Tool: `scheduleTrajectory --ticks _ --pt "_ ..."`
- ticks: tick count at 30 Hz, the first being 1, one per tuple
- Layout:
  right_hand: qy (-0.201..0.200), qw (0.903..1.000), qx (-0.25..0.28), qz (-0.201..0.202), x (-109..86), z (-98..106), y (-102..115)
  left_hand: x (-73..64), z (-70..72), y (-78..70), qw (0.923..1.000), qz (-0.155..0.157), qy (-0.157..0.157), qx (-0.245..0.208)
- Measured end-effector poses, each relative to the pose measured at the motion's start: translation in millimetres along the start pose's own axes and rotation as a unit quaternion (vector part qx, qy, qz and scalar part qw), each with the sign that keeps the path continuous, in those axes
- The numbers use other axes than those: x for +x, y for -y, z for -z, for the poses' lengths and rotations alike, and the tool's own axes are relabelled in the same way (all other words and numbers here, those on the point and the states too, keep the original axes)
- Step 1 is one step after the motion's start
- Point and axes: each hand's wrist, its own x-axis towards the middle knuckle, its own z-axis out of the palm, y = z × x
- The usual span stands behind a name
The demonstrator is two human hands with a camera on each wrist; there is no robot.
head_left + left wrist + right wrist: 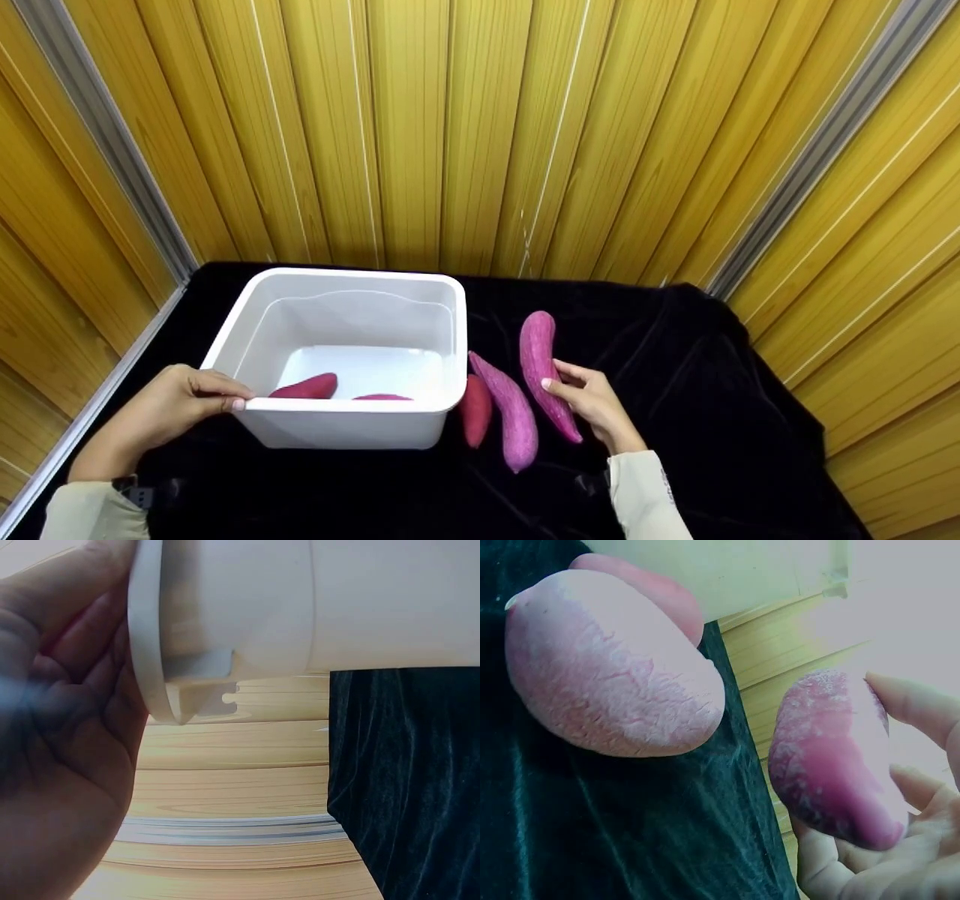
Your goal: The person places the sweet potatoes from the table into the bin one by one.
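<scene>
My right hand (596, 405) pinches a long purple-pink sweet potato (538, 349) between thumb and fingers; its thin end points toward me. In the right wrist view that sweet potato (832, 757) shows at the right, held by the fingertips. At the near left corner of a white plastic bin (352, 427), my left hand (169, 409) grips the rim with thumb and fingers. Inside the bin lie a red sweet potato (309, 386) and part of another one (382, 397), the rest hidden by the near wall.
Right of the bin, a second long pink sweet potato (514, 412) lies on the black cloth (697, 420), with a smaller red one (475, 412) between it and the bin. Yellow wood-look panels (480, 135) stand behind and at both sides.
</scene>
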Motion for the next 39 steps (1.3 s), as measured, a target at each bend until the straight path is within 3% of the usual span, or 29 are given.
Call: scheduleTrajectory --ticks 10,20,39 --pt "0.027 0.9996 0.000 0.000 -1.3 -2.3 15.1 0.3 1.0 -0.5 0.9999 0.011 0.003 0.008" --pt "0.044 0.9989 0.001 0.013 0.7 -5.4 27.9 -0.5 -0.2 -0.7 0.9999 -0.010 -0.003 -0.005" --pt "0.087 0.9956 0.000 0.034 3.3 -12.6 52.2 0.0 0.2 -1.7 0.9999 0.010 -0.004 0.008"
